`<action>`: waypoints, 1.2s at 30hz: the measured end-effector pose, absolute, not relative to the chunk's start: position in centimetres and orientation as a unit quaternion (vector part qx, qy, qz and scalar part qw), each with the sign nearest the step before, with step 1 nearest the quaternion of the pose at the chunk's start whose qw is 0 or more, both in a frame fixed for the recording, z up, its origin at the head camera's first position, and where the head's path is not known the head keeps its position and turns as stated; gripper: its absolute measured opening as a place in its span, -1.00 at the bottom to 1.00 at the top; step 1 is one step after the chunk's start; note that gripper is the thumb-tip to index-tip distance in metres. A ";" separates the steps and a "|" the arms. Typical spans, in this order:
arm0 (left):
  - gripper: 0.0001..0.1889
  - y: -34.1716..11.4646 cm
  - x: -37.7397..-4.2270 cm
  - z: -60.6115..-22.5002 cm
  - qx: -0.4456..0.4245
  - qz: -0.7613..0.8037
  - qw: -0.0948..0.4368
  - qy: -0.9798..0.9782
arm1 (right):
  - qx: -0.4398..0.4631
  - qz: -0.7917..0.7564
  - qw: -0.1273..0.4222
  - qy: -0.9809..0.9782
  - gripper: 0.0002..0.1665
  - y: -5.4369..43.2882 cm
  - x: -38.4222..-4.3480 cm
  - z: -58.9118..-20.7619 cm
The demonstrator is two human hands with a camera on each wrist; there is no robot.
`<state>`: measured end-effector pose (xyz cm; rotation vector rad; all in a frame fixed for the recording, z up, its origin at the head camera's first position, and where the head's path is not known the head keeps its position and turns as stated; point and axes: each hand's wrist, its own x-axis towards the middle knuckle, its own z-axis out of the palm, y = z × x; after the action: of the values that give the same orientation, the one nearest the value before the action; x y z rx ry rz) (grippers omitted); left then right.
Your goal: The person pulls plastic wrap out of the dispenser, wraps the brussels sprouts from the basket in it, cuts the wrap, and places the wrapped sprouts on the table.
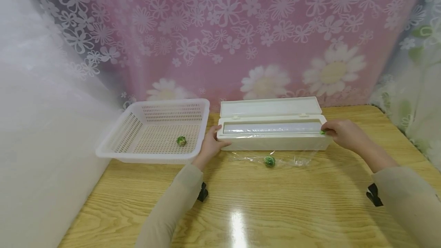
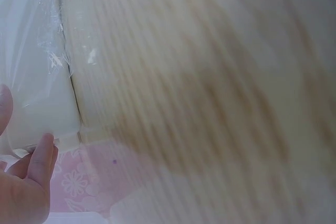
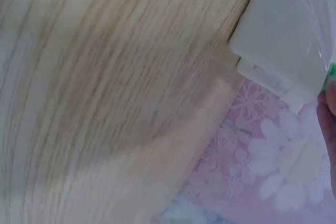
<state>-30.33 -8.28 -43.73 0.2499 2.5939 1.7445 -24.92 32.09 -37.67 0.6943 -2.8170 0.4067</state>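
On a wooden table point(image 1: 293, 209), see a white plastic basket point(image 1: 155, 160). At its 3 o'clock, find a long white cling film box point(image 1: 272, 143), with its lid up. See clear film point(image 1: 299, 161) hang toward 6 o'clock. Holds the box's 9 o'clock end with the left hand point(image 1: 211, 142), clamped on. Reaches its 3 o'clock end with the right hand point(image 1: 342, 133). Find one Brussels sprout point(image 1: 270, 161) at the box's 6 o'clock, over or under film, cannot tell; another Brussels sprout point(image 1: 181, 141) in the basket. Pinches a tiny green slider point(image 1: 322, 132) in the right hand. Looks like cutting time. Next, maybe slide toward 9 o'clock, keeping the box still.
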 end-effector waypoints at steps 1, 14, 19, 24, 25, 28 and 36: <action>-0.25 -8.3 -30.3 -43.7 0.076 0.553 0.004 0.829 | 0.228 0.140 0.100 -0.958 -0.84 32.2 -24.8 -37.6; -0.25 -8.3 -30.1 -43.5 0.082 0.554 -0.004 0.829 | 0.213 0.145 0.113 -0.959 -0.86 33.0 -24.5 -37.6; -0.26 -8.4 -30.0 -43.2 0.062 0.557 0.015 0.828 | 0.203 0.151 0.086 -0.964 -0.84 32.8 -24.6 -37.4; -0.24 -8.2 -29.4 -42.6 0.054 0.534 0.040 0.843 | 0.215 0.128 0.097 -0.963 -0.83 32.4 -24.4 -37.5; -0.22 -8.1 -29.2 -42.5 0.054 0.522 0.045 0.850 | 0.226 0.116 0.116 -0.960 -0.83 32.2 -24.4 -37.6; -0.19 -7.3 -28.7 -41.8 0.072 0.486 0.032 0.870 | 0.279 0.090 0.190 -0.937 -0.80 31.2 -24.3 -38.0; -0.38 -5.6 -27.0 -39.4 0.142 0.439 -0.047 0.886 | 0.385 0.108 0.187 -0.897 -0.74 25.7 -23.1 -38.8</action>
<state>-26.99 -5.55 -39.39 0.4614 2.8695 1.4222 -23.06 25.71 -38.77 1.0837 -2.5260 0.3032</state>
